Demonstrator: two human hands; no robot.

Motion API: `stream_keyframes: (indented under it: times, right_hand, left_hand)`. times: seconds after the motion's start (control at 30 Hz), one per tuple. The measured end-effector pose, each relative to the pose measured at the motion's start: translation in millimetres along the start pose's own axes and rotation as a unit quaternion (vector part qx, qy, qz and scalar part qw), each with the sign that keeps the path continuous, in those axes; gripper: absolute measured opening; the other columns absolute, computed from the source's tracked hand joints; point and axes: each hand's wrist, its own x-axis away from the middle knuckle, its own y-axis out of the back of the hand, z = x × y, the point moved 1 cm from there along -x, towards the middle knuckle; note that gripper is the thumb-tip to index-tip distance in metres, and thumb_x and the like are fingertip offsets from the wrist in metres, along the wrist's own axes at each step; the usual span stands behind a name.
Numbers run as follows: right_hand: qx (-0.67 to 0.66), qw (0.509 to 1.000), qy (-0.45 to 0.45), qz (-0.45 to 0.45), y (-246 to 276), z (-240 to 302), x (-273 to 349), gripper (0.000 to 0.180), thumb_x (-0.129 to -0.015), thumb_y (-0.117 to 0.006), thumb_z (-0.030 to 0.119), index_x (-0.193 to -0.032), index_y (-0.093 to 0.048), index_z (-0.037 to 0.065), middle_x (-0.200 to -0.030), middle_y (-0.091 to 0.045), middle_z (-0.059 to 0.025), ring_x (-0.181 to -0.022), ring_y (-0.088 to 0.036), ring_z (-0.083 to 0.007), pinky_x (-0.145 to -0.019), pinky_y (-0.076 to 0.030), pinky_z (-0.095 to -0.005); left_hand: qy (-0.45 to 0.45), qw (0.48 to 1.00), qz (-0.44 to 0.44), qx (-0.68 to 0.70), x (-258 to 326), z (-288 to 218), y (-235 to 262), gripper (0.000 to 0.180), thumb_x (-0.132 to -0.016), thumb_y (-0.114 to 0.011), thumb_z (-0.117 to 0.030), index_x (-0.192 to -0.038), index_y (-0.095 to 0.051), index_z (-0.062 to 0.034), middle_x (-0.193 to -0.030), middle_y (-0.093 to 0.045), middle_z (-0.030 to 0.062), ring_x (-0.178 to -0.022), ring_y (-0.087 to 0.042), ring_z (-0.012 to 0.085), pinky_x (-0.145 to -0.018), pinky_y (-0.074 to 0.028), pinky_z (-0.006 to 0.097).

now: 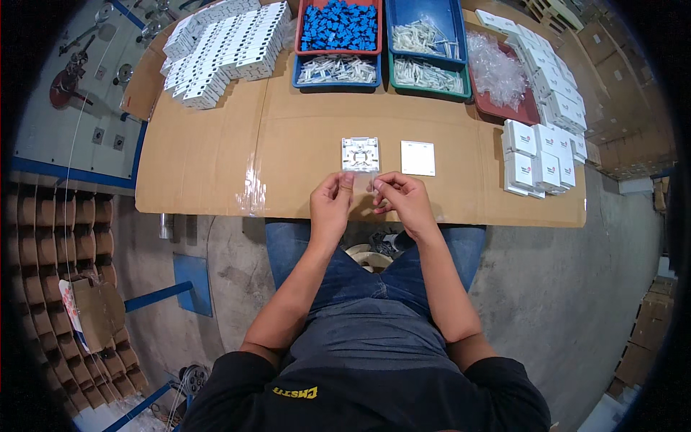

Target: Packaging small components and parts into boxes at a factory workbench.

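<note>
My left hand (332,204) and my right hand (407,204) are close together at the table's near edge. Between their fingertips is a small clear plastic bag (365,181), its edges pinched from both sides. What the bag holds, if anything, is too small to tell. Just beyond it lies a square white frame (360,154) with metal parts and a cutout in its middle, like the back of a wall switch. To the right of that, apart from it, a plain square white cover plate (417,158) lies flat on the cardboard.
Cardboard (194,158) covers the table. Along the back stand a red bin (340,52) of blue parts, blue and green bins (432,95) of small white pieces, and a red tray (504,115) of clear bags. White units (230,54) are stacked left, white boxes (533,162) right.
</note>
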Motion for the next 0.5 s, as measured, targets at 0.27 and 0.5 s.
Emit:
stream_keyframes:
  times: [0.27,0.5]
  right_hand:
    - [0.116,0.981,0.122,-0.095,-9,-11,2,0.016,-0.096,-0.07,0.011,-0.105,-0.071,-0.002,-0.09,-0.071,-0.005,-0.074,-0.066,-0.0106,-0.065,-0.055,-0.0253]
    - [0.187,0.954,0.224,-0.072,-18,-6,11,0.015,-0.093,-0.072,0.007,-0.104,-0.073,-0.004,-0.09,-0.071,-0.0096,-0.075,-0.068,-0.013,-0.067,-0.054,-0.0265]
  left_hand:
    - [-0.194,0.962,-0.06,-0.181,14,-5,-7,0.021,-0.092,-0.077,-0.015,-0.1,-0.068,0.0017,-0.075,-0.06,-0.0008,-0.066,-0.052,0.0043,-0.059,-0.043,0.022]
    - [-0.099,0.989,-0.042,-0.098,9,3,-7,0.012,-0.096,-0.071,-0.011,-0.101,-0.072,0.0,-0.084,-0.07,0.0028,-0.072,-0.061,0.0062,-0.065,-0.049,0.022]
